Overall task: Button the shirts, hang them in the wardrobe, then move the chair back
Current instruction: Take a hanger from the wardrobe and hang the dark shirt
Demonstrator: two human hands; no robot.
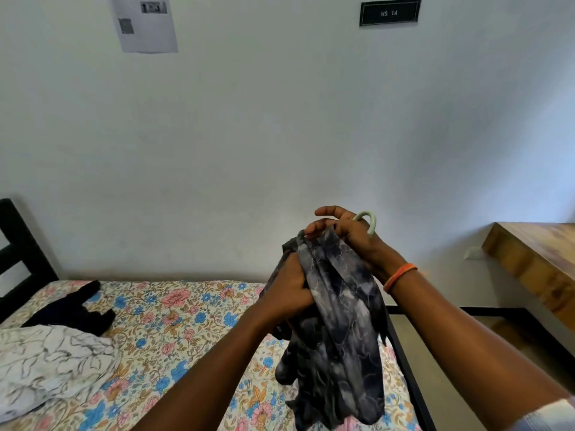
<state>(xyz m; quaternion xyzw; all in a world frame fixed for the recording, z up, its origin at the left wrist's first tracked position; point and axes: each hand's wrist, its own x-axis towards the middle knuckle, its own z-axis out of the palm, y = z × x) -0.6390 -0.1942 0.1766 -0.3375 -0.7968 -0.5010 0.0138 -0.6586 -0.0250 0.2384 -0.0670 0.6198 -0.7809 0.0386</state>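
Head view: I hold a dark grey marbled fabric shirt [336, 325] up over the near right of the floral-sheeted bed [174, 309].
My left hand [291, 290] grips its bunched cloth; my right hand [345, 233] curls round its top by the pale green plastic hanger hook [368, 220].

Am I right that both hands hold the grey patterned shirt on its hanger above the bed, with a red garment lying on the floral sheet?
Not quite: the head view shows a black garment on the floral sheet, not red. Both the left hand and right hand do hold the grey patterned shirt on its hanger.
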